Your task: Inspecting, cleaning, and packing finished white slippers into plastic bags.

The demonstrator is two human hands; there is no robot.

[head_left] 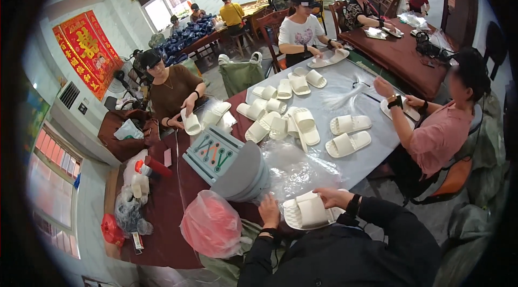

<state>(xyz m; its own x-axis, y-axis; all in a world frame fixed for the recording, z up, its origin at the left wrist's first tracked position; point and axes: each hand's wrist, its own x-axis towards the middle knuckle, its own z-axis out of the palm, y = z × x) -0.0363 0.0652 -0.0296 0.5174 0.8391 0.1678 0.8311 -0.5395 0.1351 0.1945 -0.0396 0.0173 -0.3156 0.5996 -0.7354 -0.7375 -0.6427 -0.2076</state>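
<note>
In front of me a pair of cream slide slippers [308, 211] is held at its right side by my right hand [333, 198], thumb over the strap. To the left of the slippers, my left hand [269, 212] has its fingers stretched up at the edge of a stack of clear plastic bags [299, 165]; no object shows in it. Two more slippers [349, 144] lie side by side beyond the bags. A pile of cream slippers [278, 120] covers the table's middle.
Left of the bags are stacked grey plastic boxes [213, 152] and a pink plastic bag [211, 223]. Co-workers handle slippers at the left [175, 84], far side [302, 31] and right [440, 125] of the table. A red cylinder [157, 167] and a clear cup [144, 227] stand farther left.
</note>
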